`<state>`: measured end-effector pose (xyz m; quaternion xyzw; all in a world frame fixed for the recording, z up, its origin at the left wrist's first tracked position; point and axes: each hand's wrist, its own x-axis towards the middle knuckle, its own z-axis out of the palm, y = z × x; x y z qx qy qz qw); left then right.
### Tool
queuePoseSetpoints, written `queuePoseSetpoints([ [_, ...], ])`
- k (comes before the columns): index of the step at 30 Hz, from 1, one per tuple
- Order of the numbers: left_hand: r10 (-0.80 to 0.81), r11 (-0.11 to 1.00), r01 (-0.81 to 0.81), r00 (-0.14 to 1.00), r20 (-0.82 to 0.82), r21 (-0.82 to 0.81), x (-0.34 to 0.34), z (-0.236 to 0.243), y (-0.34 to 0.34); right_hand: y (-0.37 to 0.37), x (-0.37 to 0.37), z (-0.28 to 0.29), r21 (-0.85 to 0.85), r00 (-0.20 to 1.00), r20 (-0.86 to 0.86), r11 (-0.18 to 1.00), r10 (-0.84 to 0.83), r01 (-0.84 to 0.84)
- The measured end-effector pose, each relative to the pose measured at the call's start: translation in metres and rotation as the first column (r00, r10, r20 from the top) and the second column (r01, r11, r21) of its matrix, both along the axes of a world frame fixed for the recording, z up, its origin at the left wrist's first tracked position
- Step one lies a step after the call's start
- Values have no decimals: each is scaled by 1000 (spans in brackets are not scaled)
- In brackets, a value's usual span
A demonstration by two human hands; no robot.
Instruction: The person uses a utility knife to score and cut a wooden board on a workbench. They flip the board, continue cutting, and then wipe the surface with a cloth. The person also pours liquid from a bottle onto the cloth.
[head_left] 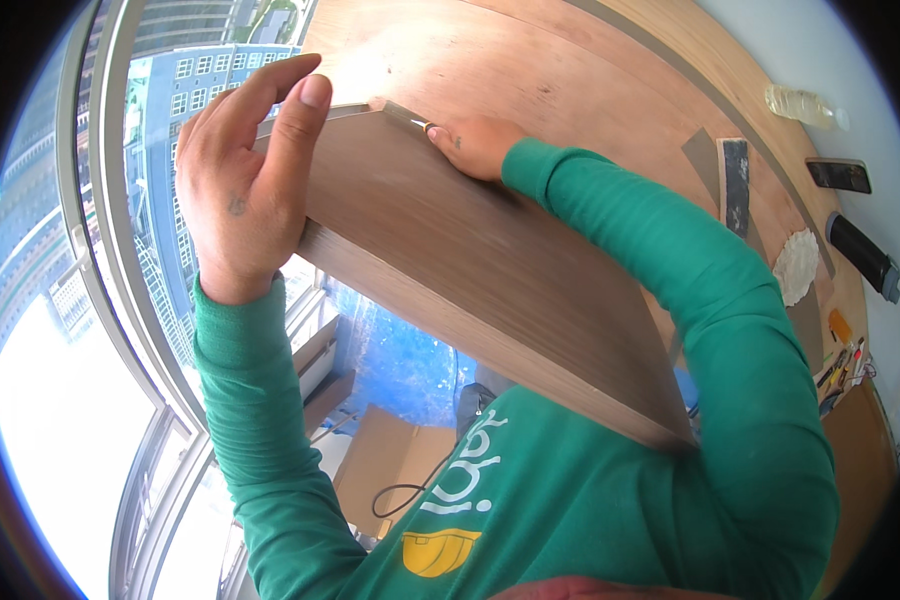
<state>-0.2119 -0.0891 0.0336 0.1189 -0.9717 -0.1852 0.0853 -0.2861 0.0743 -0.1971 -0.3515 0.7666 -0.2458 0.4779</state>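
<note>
A brown wood-grain panel (pixel 490 270) slants across in front of me, one long edge facing my chest and its lower right corner against my shirt. My left hand (pixel 245 165) is at the panel's left end, the fingers stretched and the thumb raised apart from them. Part of that end is hidden behind the hand. At the far edge, my right hand (pixel 475 145) is closed on a small tool with a thin, bright blade-like tip (pixel 420 123). The tip meets the edge strip near the far corner; most of the tool is hidden in the fist.
Beyond the panel lies a wooden tabletop (pixel 530 70). On its right are a clear bottle (pixel 800 105), a phone (pixel 838 175), a black cylinder (pixel 862 255), a dark-faced block (pixel 734 185) and several small tools (pixel 842 365). Windows (pixel 100 250) line the left; cardboard (pixel 385 455) lies below.
</note>
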Motion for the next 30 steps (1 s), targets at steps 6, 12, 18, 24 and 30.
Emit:
queuePoseSetpoints([
  [6,-24,999,23,999,-27,-34,0,0,-1,-22,-2,-4,-22,998,-48,999,28,-29],
  [12,-40,998,38,999,-36,-55,1,-2,-2,-26,-6,-1,25,997,-27,997,75,-74],
  [18,-37,999,38,998,-50,4,0,-2,-1,-30,-7,-3,6,999,35,1000,28,-29],
  [24,3,999,-1,999,-46,39,0,-3,-1,-39,-8,2,48,995,18,994,94,-95],
  [30,98,986,-105,993,61,126,6,-4,-6,-40,-9,1,92,992,-26,988,125,-122],
])
